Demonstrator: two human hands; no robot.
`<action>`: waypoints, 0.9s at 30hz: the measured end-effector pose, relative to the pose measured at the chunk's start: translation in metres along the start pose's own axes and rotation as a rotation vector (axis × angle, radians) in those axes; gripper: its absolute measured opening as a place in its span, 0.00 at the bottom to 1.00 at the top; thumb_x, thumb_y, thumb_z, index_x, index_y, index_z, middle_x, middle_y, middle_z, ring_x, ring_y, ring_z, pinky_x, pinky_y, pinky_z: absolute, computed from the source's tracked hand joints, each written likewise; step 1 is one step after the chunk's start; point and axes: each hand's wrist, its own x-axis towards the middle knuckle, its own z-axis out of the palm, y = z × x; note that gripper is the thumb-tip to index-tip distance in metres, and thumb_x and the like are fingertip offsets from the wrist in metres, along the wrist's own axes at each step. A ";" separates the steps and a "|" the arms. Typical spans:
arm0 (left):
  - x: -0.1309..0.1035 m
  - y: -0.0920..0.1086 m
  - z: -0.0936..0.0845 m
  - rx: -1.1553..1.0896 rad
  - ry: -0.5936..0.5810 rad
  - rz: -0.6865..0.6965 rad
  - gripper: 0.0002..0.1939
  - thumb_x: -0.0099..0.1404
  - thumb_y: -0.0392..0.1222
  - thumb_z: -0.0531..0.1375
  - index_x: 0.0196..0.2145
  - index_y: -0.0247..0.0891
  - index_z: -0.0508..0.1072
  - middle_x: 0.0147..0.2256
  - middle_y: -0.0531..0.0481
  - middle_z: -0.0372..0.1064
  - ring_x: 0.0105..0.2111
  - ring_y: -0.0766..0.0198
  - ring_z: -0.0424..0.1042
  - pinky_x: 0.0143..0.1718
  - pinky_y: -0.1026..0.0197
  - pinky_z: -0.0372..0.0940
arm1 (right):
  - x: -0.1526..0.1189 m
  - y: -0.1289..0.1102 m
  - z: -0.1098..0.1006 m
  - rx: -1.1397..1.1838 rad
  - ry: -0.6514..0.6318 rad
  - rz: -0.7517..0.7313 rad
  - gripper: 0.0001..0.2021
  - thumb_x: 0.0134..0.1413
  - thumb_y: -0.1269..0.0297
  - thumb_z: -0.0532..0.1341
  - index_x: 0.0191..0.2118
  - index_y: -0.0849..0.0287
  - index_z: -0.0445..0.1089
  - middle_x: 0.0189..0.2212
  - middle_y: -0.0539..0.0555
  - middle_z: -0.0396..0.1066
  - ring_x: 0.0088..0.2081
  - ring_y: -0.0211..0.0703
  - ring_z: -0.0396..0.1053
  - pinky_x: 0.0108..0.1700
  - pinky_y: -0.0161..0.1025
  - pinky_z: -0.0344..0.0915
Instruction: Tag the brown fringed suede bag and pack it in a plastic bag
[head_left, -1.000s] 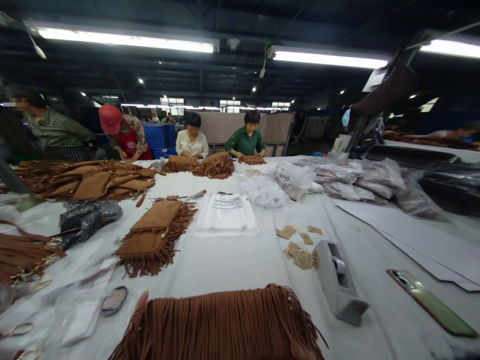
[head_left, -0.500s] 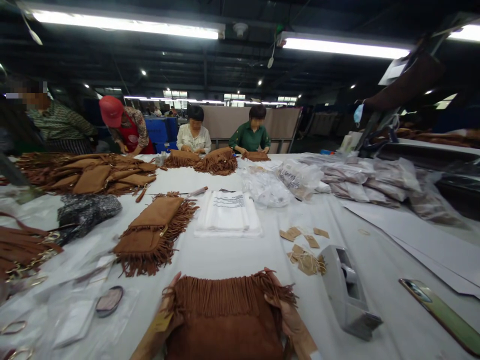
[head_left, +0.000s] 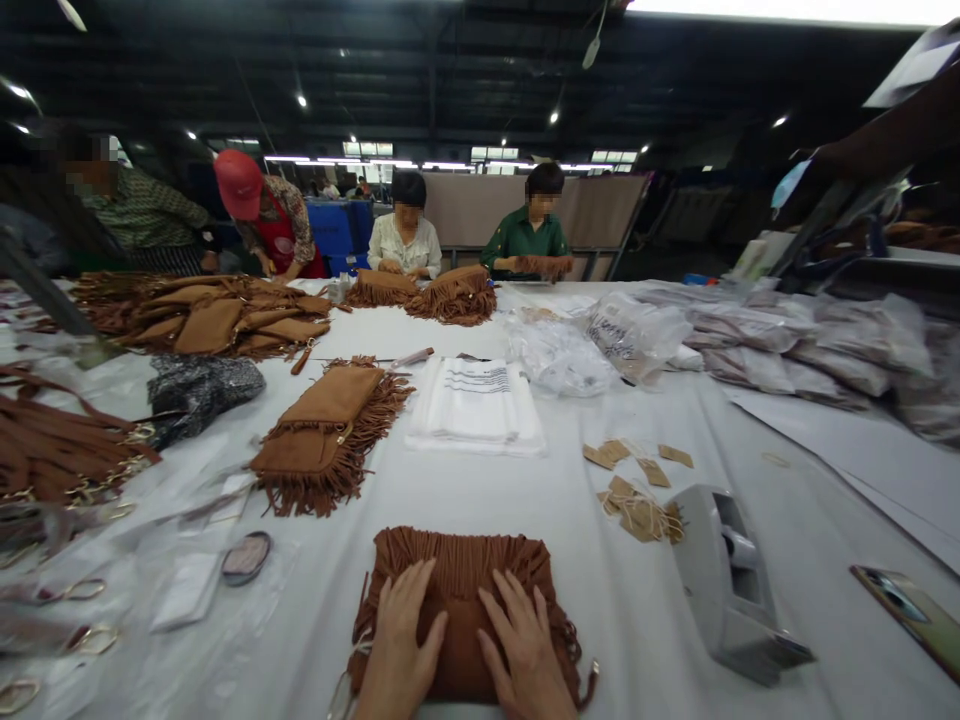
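Worktable: its white surface is spreading across the lower frame, and it is sitting higher in your view than half a second ago; less of the overhead lighting is showing at the top.
Person in green: is now holding a brown fringed piece up at upper centre, where it was lying lower before.
Heap of tan bags: is covering the table at the left, above middle height.
Plastic-wrapped packs: are piling up at the right of the frame.
Tan fringed bag: is lying just left of centre, beside the stack of white plastic bags.
Dark brown bag: is lying flat at bottom centre, fringe along its upper edge; half a second ago you were gripping it by both sides, lower in the frame.
Left hand: is resting palm down on the bag's left part, fingers pointing up the frame, thumb angling inward; it is opening flat, gripping nothing.
Right hand: is mirroring it on the right part, fingers spreading and slanting up-left, also unclenched.
Tape dispenser: is standing at lower right, apart from your hands.
Phone: is lying at the lower right edge.
Cardboard tags: are clustering just left of the dispenser.
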 end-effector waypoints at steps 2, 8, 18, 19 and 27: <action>-0.004 0.012 0.007 0.080 -0.016 0.046 0.27 0.66 0.38 0.53 0.62 0.43 0.58 0.60 0.43 0.63 0.61 0.50 0.59 0.60 0.34 0.55 | -0.002 -0.010 -0.001 -0.038 0.037 -0.112 0.21 0.60 0.71 0.54 0.59 0.55 0.63 0.61 0.60 0.61 0.61 0.54 0.58 0.59 0.59 0.61; -0.007 0.021 -0.003 0.214 -0.119 0.178 0.27 0.68 0.40 0.52 0.63 0.46 0.55 0.62 0.43 0.58 0.62 0.50 0.58 0.59 0.33 0.58 | -0.003 -0.003 -0.016 0.015 0.321 -0.169 0.21 0.59 0.71 0.55 0.58 0.57 0.62 0.52 0.59 0.70 0.54 0.48 0.66 0.53 0.48 0.65; -0.011 0.007 -0.067 -0.116 0.055 -0.085 0.21 0.70 0.45 0.48 0.59 0.42 0.61 0.59 0.42 0.63 0.60 0.56 0.60 0.62 0.44 0.56 | -0.024 -0.003 0.011 -0.260 0.057 -0.189 0.31 0.55 0.53 0.60 0.64 0.50 0.55 0.62 0.61 0.59 0.61 0.58 0.57 0.59 0.58 0.49; -0.016 -0.005 -0.077 -0.152 0.113 -0.218 0.22 0.70 0.47 0.48 0.58 0.40 0.62 0.57 0.41 0.64 0.59 0.56 0.62 0.60 0.45 0.57 | -0.024 -0.002 0.011 -0.269 0.054 -0.197 0.30 0.56 0.55 0.60 0.64 0.50 0.55 0.62 0.61 0.59 0.61 0.57 0.57 0.59 0.57 0.49; -0.089 -0.033 -0.091 -0.135 -0.199 -0.484 0.39 0.56 0.40 0.59 0.63 0.36 0.51 0.54 0.38 0.66 0.51 0.53 0.69 0.52 0.54 0.63 | -0.016 -0.003 0.011 -0.303 0.088 -0.222 0.27 0.57 0.60 0.58 0.63 0.50 0.57 0.61 0.61 0.60 0.59 0.57 0.59 0.57 0.56 0.53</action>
